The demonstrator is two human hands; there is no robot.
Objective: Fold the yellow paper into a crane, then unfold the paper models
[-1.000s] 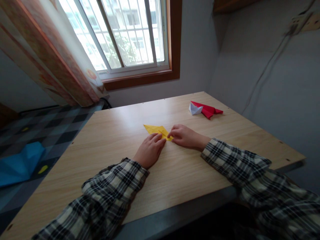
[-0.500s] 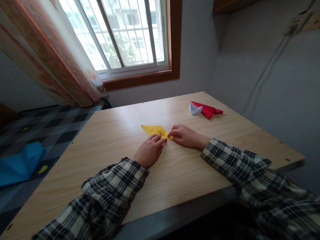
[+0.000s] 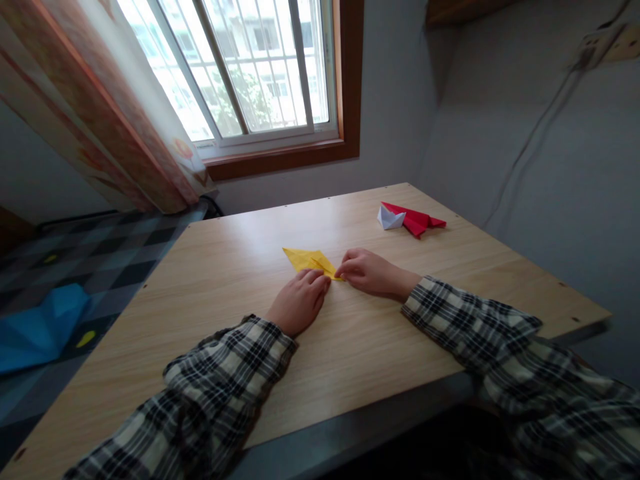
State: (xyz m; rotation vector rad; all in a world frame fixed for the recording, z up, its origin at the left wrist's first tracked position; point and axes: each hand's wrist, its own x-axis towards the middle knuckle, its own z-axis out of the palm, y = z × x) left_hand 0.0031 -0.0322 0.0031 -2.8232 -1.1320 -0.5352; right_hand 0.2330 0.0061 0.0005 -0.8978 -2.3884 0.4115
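Observation:
A folded yellow paper lies flat near the middle of the wooden table. My left hand rests palm down with its fingertips pressing the paper's near edge. My right hand pinches the paper's right tip between thumb and fingers. Both arms wear plaid sleeves.
A red folded paper and a small white folded paper lie at the table's far right. A window and curtain stand behind the table. A blue object lies on the checked floor to the left.
The yellow paper has shifted very slightly under my fingers; both hands stay in nearly the same place.

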